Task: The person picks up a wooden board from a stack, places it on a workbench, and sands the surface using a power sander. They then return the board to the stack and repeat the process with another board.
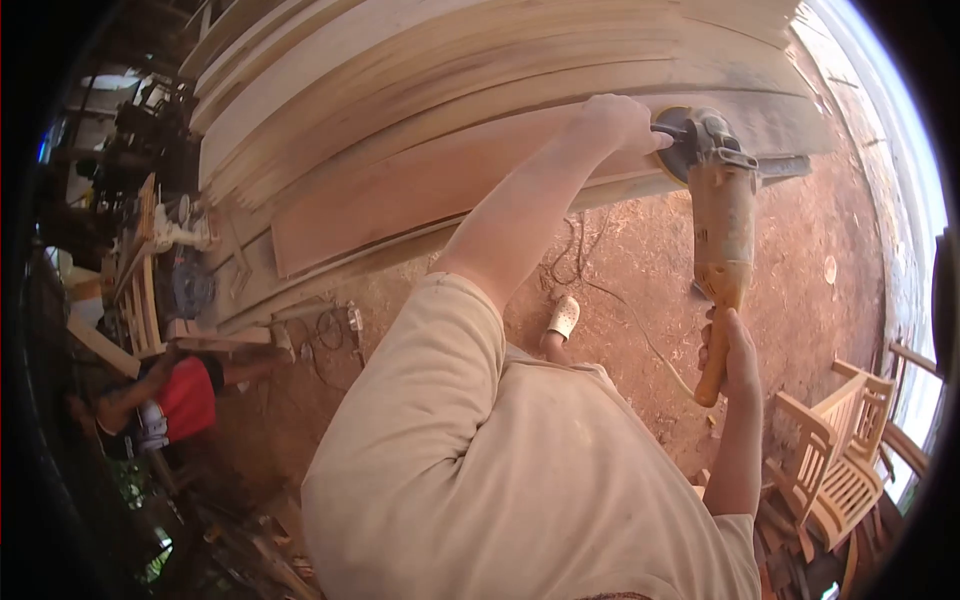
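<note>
A large, dusty angle grinder (724, 215) with a yellow-brown rear grip lies across the right end of a reddish wooden board (400, 190). Its round disc (676, 150) is down at the board's surface. My left hand (620, 122) is closed around the black side handle beside the disc, with the arm stretched across the board. Lower down, my right hand (738, 352) wraps the rear grip, its thumb along the side. A power cord (645, 335) trails over the ground below the grinder.
Several long planks (430, 75) lie beyond the board. Slatted wooden chairs (835, 450) stand at lower right. At left, another person in red shorts (188, 397) is beside wooden frames (145, 280). My foot in a pale clog (565, 316) rests on the reddish, shaving-strewn ground (790, 290).
</note>
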A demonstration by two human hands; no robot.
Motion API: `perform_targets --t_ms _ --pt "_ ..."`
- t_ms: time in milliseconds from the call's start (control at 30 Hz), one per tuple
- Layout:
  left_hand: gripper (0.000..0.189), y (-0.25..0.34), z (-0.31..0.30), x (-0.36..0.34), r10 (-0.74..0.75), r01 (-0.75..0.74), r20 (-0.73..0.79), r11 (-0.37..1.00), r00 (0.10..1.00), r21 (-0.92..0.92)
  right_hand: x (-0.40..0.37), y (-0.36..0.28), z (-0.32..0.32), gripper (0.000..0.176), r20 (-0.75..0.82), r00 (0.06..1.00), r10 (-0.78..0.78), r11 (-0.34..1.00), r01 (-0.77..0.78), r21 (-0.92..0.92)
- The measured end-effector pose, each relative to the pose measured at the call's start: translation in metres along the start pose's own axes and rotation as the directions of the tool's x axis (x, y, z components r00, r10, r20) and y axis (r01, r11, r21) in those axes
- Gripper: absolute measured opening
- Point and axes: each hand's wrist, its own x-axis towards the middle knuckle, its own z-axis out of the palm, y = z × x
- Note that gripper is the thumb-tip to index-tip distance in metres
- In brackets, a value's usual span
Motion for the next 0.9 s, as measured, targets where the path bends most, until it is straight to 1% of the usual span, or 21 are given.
perform_targets --t_ms 33,100,133,167,200,267,333,367,433,467,533,567,633,667,700,733,767,800,833,867,900 --pt "0.065 -0.020 0.002 -0.018 -0.039 0.039 -0.018 0.999 0.999 -0.014 -0.002 0.004 0.005 0.043 0.027 1.000 0.005 1.000 -0.005 -0.014" --pt "0.068 -0.067 0.014 -0.058 0.008 -0.042 -0.193 0.984 0.981 -0.172 -0.006 0.007 0.024 0.042 0.079 0.997 0.006 0.999 -0.001 -0.054" --pt "0.068 -0.090 0.029 -0.078 -0.023 -0.016 -0.211 0.983 0.977 -0.183 -0.010 0.009 0.039 0.042 0.114 0.993 0.010 0.996 0.001 -0.092" --pt "0.064 -0.112 0.050 -0.097 -0.147 -0.053 -0.374 0.878 0.916 -0.476 -0.013 0.010 0.054 0.042 0.144 0.990 0.014 0.992 0.005 -0.126" --pt "0.061 -0.130 0.065 -0.116 -0.301 -0.157 -0.481 0.694 0.823 -0.703 -0.014 0.014 0.067 0.042 0.161 0.987 0.011 0.989 0.012 -0.145" --pt "0.060 -0.155 0.084 -0.158 -0.541 -0.110 -0.531 0.625 0.652 -0.773 -0.017 0.023 0.092 0.042 0.241 0.969 0.061 0.980 -0.012 -0.199" --pt "0.062 -0.175 0.093 -0.208 -0.668 -0.067 -0.557 0.609 0.493 -0.790 -0.024 0.024 0.124 0.041 0.289 0.953 0.092 0.969 -0.019 -0.245" --pt "0.062 -0.188 0.100 -0.231 -0.681 -0.066 -0.553 0.600 0.480 -0.797 -0.025 0.028 0.139 0.040 0.313 0.942 0.123 0.954 -0.025 -0.300" --pt "0.061 -0.219 0.113 -0.271 -0.766 -0.071 -0.565 0.573 0.306 -0.816 -0.030 0.031 0.169 0.037 0.363 0.913 0.187 0.918 -0.031 -0.395" --pt "0.061 -0.232 0.111 -0.293 -0.771 -0.074 -0.565 0.571 0.293 -0.818 -0.030 0.034 0.184 0.037 0.370 0.910 0.186 0.914 -0.023 -0.405" --pt "0.056 -0.256 0.102 -0.335 -0.871 0.069 -0.312 0.362 0.379 -0.930 -0.029 0.042 0.213 0.037 0.485 0.844 0.228 0.895 0.013 -0.445" --pt "0.056 -0.269 0.096 -0.352 -0.873 0.061 -0.313 0.360 0.374 -0.931 -0.030 0.042 0.229 0.038 0.523 0.816 0.246 0.875 0.045 -0.482" --pt "0.055 -0.292 0.088 -0.384 -0.892 0.219 -0.255 0.352 0.373 -0.910 -0.030 0.045 0.260 0.038 0.556 0.792 0.253 0.861 0.078 -0.502" --pt "0.055 -0.305 0.088 -0.396 -0.893 0.213 -0.253 0.347 0.371 -0.913 -0.030 0.045 0.275 0.038 0.587 0.766 0.263 0.851 0.103 -0.516" --pt "0.059 -0.317 0.088 -0.406 -0.902 0.243 -0.257 0.351 0.347 -0.904 -0.031 0.043 0.290 0.038 0.584 0.772 0.250 0.815 0.158 -0.558" --pt "0.063 -0.329 0.088 -0.416 -0.910 0.275 -0.260 0.354 0.324 -0.894 -0.029 0.044 0.301 0.038 0.583 0.773 0.249 0.812 0.162 -0.561" --pt "0.065 -0.341 0.090 -0.425 -0.916 0.290 -0.269 0.355 0.297 -0.889 -0.026 0.045 0.311 0.038 0.628 0.731 0.267 0.839 0.144 -0.524" --pt "0.065 -0.354 0.092 -0.430 -0.916 0.286 -0.271 0.355 0.295 -0.890 -0.024 0.046 0.321 0.038 0.673 0.685 0.280 0.865 0.124 -0.486" --pt "0.066 -0.366 0.094 -0.435 -0.921 0.254 -0.324 0.373 0.214 -0.893 -0.023 0.047 0.332 0.038 0.674 0.684 0.278 0.863 0.130 -0.488" --pt "0.066 -0.376 0.095 -0.441 -0.920 0.225 -0.370 0.391 0.130 -0.892 -0.023 0.049 0.343 0.038 0.707 0.651 0.275 0.876 0.133 -0.463" --pt "0.069 -0.384 0.090 -0.449 -0.928 0.243 -0.356 0.372 0.109 -0.896 -0.023 0.051 0.355 0.039 0.739 0.616 0.271 0.889 0.134 -0.438"
